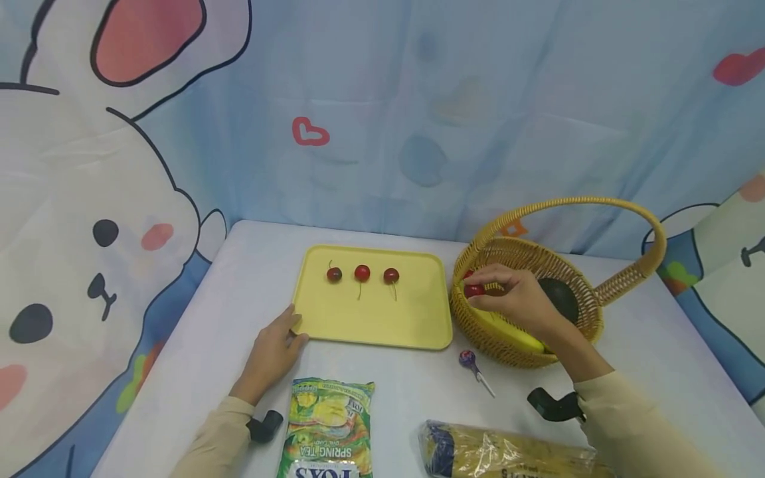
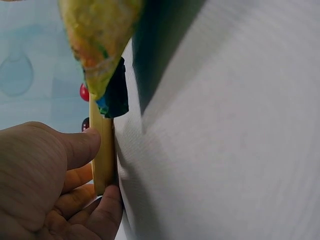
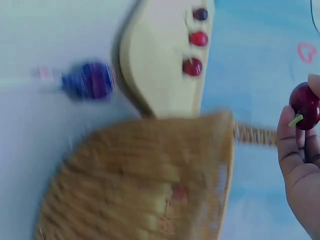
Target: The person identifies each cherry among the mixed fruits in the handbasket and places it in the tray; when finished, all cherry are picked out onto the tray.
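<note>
My right hand [image 1: 526, 302] pinches a dark red cherry [image 1: 474, 291] between thumb and fingers, above the left side of a wicker basket [image 1: 508, 355]. In the right wrist view this cherry [image 3: 306, 107] shows a short green stem. My left hand [image 1: 275, 352] grips the front left corner of a yellow tray [image 1: 370, 325]; the left wrist view has the thumb [image 2: 85, 147] on its rim and fingers below. Three cherries lie in a row toward the tray's back, the middle one [image 1: 362, 273] bright red. In the basket are a yellow banana [image 1: 512, 330] and a dark green rounded fruit [image 1: 560, 300].
The basket's tall handle [image 1: 648, 259] arches up on the right. A lollipop [image 1: 467, 359] lies between tray and basket. Nearer me are a green candy bag [image 1: 329, 425] and a gold plastic-wrapped package [image 1: 508, 451]. A printed curtain [image 1: 358, 186] hangs behind the white table.
</note>
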A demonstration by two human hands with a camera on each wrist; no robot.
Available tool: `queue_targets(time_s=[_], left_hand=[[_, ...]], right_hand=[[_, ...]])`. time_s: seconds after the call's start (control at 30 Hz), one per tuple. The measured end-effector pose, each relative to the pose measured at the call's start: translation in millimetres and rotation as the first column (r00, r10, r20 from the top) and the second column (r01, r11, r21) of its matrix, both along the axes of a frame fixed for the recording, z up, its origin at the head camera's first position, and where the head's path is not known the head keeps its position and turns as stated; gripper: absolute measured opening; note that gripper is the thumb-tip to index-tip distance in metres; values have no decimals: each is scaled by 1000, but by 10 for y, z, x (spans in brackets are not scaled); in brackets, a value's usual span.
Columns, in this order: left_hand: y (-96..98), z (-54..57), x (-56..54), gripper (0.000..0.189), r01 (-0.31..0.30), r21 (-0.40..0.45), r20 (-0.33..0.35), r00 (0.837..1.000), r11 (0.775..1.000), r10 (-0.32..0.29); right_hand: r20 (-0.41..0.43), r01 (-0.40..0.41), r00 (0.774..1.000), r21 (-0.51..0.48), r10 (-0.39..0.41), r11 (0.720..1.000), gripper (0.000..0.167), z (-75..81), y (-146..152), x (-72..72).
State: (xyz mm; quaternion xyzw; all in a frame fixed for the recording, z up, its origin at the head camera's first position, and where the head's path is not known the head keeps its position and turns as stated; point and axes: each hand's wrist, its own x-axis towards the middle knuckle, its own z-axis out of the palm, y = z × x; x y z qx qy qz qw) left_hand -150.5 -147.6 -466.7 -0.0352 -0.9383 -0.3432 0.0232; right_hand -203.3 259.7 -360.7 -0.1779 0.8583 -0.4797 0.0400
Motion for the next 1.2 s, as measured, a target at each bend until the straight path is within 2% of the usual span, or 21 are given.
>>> queue_targets(time_s=[0.2, 0.43, 0.63, 0.93, 1.2], left_hand=[[8, 6, -1, 49, -11, -2, 29, 1000, 1000, 11], [5, 6, 10, 49, -12, -4, 22, 1000, 1000, 13], [17, -10, 9, 48, -4, 3, -3, 1000, 1000, 4], [14, -2, -2, 47, -2, 3, -17, 1000, 1000, 2], [5, 6, -8, 47, 3, 0, -17, 1000, 1000, -3]], right_hand=[[-8, -103, 995, -118, 103, 988, 28, -186, -424, 55], [7, -149, 988, -199, 153, 969, 27, -300, -924, 23], [15, -117, 993, -164, 121, 979, 29, -388, -1247, -61], [24, -39, 999, -69, 40, 997, 33, -614, -1722, -119], [-14, -58, 998, -10, 58, 998, 29, -781, -2093, -144]])
